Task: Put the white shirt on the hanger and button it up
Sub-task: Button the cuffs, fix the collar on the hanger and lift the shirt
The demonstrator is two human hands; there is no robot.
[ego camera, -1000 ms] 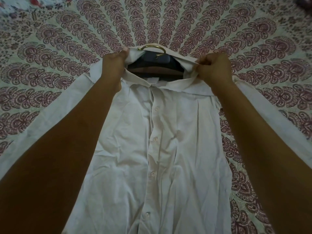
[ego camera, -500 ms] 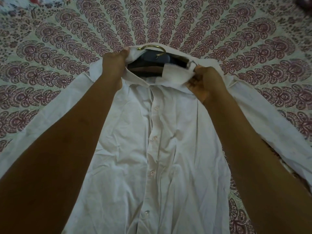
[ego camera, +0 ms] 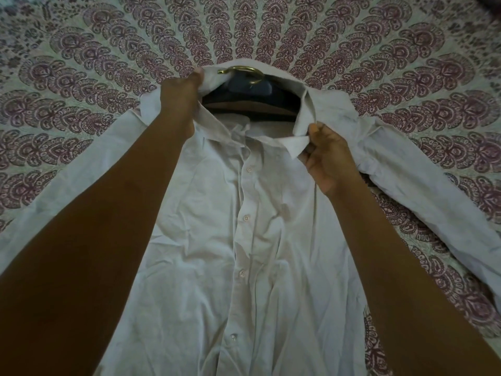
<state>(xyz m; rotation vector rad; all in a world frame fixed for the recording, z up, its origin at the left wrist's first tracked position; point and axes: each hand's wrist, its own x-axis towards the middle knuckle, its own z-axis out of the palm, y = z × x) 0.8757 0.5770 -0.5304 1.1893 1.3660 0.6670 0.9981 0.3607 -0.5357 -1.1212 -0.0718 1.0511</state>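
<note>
The white shirt [ego camera: 260, 240] lies face up across the middle of the frame on the patterned bedspread [ego camera: 81, 63], its hanger [ego camera: 252, 96] showing inside the open neck at upper centre. My left hand [ego camera: 180, 99] is closed on the left collar, and my right hand [ego camera: 325, 153] pinches the right collar tip. At least 4 buttons look fastened. If I tug either side too hard, I think the hanger could slip off a shoulder or the collar could crease.

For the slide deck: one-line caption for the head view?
Both hands grip the white shirt's collar around a hanger.
</note>
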